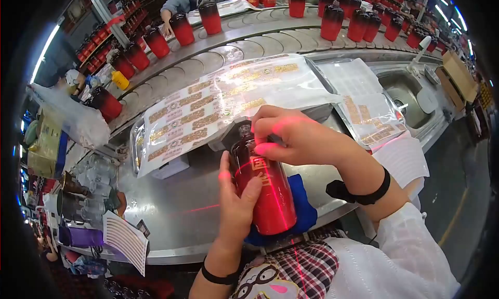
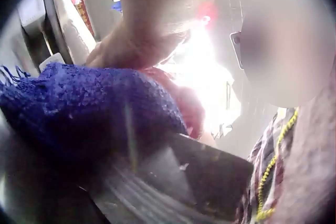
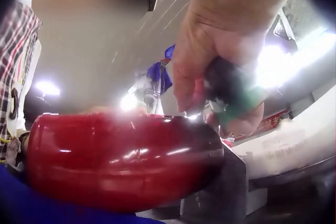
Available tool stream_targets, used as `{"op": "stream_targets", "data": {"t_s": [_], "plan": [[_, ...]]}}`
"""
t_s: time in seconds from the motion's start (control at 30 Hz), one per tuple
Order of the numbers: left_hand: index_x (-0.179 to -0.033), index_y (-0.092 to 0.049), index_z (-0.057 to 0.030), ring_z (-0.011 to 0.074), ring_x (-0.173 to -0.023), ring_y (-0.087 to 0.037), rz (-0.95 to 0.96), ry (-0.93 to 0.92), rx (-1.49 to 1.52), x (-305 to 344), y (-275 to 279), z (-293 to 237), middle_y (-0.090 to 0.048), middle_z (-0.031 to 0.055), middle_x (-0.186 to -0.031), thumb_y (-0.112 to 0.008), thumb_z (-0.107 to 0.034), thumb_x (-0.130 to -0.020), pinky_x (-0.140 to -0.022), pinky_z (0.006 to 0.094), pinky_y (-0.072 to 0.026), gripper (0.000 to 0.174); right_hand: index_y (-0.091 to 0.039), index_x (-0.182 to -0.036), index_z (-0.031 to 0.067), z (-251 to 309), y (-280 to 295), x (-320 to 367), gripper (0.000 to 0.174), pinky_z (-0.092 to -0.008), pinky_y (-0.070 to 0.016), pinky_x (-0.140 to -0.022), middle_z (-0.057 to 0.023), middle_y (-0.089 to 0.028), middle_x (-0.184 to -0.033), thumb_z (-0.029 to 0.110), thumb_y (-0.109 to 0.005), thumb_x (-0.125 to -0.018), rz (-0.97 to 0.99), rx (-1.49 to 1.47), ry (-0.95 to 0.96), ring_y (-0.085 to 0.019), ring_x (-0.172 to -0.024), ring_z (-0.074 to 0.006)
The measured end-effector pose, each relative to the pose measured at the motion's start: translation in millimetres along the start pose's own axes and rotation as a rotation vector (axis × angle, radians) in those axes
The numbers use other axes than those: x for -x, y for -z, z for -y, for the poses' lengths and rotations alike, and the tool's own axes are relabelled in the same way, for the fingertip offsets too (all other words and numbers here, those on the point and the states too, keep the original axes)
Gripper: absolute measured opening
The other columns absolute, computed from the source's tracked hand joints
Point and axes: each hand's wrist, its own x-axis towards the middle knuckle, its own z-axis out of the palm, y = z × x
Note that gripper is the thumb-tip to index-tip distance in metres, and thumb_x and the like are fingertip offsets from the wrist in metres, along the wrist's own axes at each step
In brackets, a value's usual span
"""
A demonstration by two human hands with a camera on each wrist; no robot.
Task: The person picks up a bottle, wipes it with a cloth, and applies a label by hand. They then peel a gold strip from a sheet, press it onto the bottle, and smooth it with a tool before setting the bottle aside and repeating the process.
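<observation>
A glossy red bottle (image 1: 267, 195) with a black shoulder and gold characters leans over a blue cloth (image 1: 303, 203), its neck pointing away from the person. My left hand (image 1: 236, 205) holds its left side, thumb on the front and fingers along the flank. Over the shoulder, my right hand (image 1: 296, 135) bends its fingers, the thumb tip close to the upper gold character; I cannot tell what is between those fingertips. In the right wrist view the red bottle (image 3: 121, 161) lies nearly level below the right hand (image 3: 220, 50). Bunched blue cloth (image 2: 89, 103) fills the left wrist view's middle.
Behind the bottle lie sheets of gold-printed labels (image 1: 197, 109), with smaller label sheets (image 1: 366, 120) to the right. A sink (image 1: 403, 94) is at the right. Several red-black bottles (image 1: 332, 21) stand on the curved conveyor (image 1: 249, 47). Clear glassware (image 1: 96, 174) crowds the left end.
</observation>
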Motion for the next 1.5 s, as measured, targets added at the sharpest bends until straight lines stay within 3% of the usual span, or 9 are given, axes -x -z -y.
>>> {"op": "stream_targets", "data": {"t_s": [0.3,0.4,0.77,0.97,1.37,1.5], "plan": [[-0.15,-0.008,0.0056,0.0239,-0.129,-0.042,-0.023,-0.053,-0.16,7.2,-4.7,2.4,-0.035,0.02,-0.144,-0.063,-0.014,-0.091,-0.108,0.037,-0.0359,0.083,-0.06,-0.09,0.0015,-2.2,-5.8,6.2,0.014,-0.0368,-0.0486,-0.077,-0.0121,-0.057,-0.102,0.01,-0.07,-0.084,-0.043,-0.029,0.044,-0.059,-0.09,-0.0282],[-0.15,-0.008,0.0046,0.0239,-0.129,-0.042,-0.019,-0.037,-0.079,8.9,-6.0,2.4,-0.035,0.02,-0.144,-0.062,-0.013,-0.091,-0.108,0.0372,-0.0364,0.082,-0.062,-0.087,0.0,-0.5,-6.9,6.0,0.015,-0.0405,-0.0478,-0.08,-0.0158,-0.055,-0.094,0.014,-0.067,-0.084,-0.067,-0.058,0.03,-0.058,-0.091,-0.0341],[-0.152,-0.007,0.0006,0.0253,-0.13,-0.045,-0.038,-0.033,0.08,5.1,-5.3,7.4,-0.036,0.0193,-0.145,-0.056,-0.018,-0.094,-0.108,0.0399,-0.0384,0.078,-0.059,-0.089,0.0008,-4.9,-11.0,5.6,0.015,-0.0376,-0.0487,-0.078,-0.0135,-0.057,-0.101,0.013,-0.068,-0.086,-0.084,-0.025,0.052,-0.059,-0.092,-0.0304],[-0.151,-0.007,0.0037,0.0246,-0.131,-0.041,-0.026,-0.04,-0.05,4.7,-5.6,5.9,-0.032,0.02,-0.146,-0.06,-0.015,-0.094,-0.109,0.0375,-0.0347,0.08,-0.059,-0.091,0.0006,-3.7,-11.4,5.6,0.015,-0.0375,-0.0487,-0.078,-0.0136,-0.057,-0.101,0.011,-0.067,-0.085,-0.088,-0.019,0.037,-0.059,-0.091,-0.0305],[-0.15,-0.007,0.0044,0.0243,-0.131,-0.04,-0.001,-0.059,-0.035,4.3,-2.9,8.6,-0.031,0.0204,-0.147,-0.06,-0.017,-0.094,-0.109,0.0374,-0.0356,0.081,-0.059,-0.092,0.0,-5.1,-12.4,6.3,0.016,-0.0373,-0.0484,-0.079,-0.0139,-0.057,-0.102,0.011,-0.068,-0.085,-0.089,-0.021,0.033,-0.059,-0.091,-0.0306],[-0.151,-0.009,0.0006,0.0251,-0.13,-0.045,-0.01,-0.077,-0.006,2.9,-2.6,11.5,-0.037,0.0186,-0.144,-0.057,-0.021,-0.094,-0.108,0.0399,-0.0378,0.077,-0.059,-0.092,-0.0002,-5.7,-12.8,6.0,0.016,-0.0372,-0.0484,-0.079,-0.0142,-0.057,-0.102,0.011,-0.068,-0.085,-0.095,-0.015,0.045,-0.059,-0.091,-0.0306]]}}
